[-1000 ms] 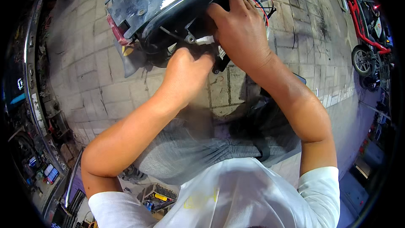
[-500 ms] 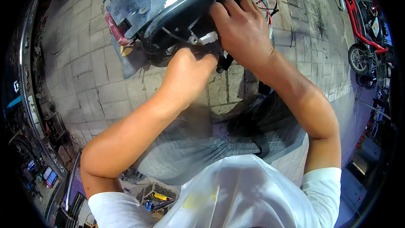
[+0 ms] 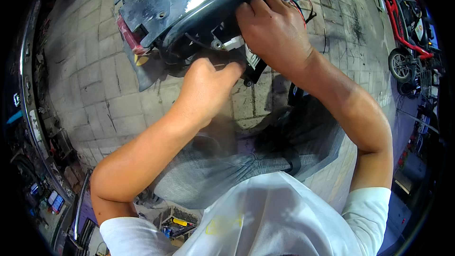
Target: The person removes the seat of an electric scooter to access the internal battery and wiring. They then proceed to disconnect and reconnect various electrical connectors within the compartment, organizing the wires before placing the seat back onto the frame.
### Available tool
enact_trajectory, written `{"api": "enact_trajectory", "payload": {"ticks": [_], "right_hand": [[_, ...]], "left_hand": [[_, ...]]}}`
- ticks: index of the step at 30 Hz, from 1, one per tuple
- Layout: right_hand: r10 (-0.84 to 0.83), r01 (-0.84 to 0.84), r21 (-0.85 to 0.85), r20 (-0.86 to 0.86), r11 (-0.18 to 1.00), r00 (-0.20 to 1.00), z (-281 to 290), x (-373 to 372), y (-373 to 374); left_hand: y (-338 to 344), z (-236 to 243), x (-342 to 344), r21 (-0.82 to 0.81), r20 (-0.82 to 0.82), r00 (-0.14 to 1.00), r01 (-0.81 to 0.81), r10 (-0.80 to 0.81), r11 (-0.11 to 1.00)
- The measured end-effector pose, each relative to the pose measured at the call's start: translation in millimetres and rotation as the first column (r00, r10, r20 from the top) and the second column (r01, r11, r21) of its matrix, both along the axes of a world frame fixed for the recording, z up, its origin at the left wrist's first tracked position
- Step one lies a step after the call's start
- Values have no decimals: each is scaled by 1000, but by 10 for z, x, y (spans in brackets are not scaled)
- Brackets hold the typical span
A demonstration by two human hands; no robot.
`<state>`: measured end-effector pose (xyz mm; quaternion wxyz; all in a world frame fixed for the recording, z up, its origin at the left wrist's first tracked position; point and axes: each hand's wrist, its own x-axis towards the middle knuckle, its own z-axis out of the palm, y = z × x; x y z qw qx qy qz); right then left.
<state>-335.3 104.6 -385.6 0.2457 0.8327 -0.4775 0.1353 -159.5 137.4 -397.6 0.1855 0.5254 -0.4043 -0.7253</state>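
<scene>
A glossy dark motorbike body panel spans the top of the view, its underside toward me. My left hand is closed below that underside, thumb and bent fingers together; whatever they grip is hidden. Between my hands, a white plastic connector sits beside a small round metal fitting. A finned metal part shows just under my right hand. That hand is curled at the panel's right edge, with its fingertips tucked out of sight against the dark parts there.
Red and black wires loop out right of my right hand. A red tail light is on the panel's left end. Paving lies below. A red-framed motorbike stands far right; a tool box is near my left elbow.
My right forearm and elbow have swung slightly outward to the right. More of the finned metal part shows between my hands. My left hand has shifted slightly down.
</scene>
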Motion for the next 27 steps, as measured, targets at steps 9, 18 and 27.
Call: {"api": "enact_trajectory", "payload": {"ticks": [9,18,27], "right_hand": [[71,-169,168,474,971,878,-17,-401,-5],[-245,166,200,488,966,838,-119,-576,-31],[-307,101,378,538,920,785,-105,-415,-100]], "left_hand": [[-8,57,20,4,30,1000,2,-2,1000],[208,520,217,-36,152,988,28,-22,999],[92,635,-625,29,-286,889,-366,358,930]]}}
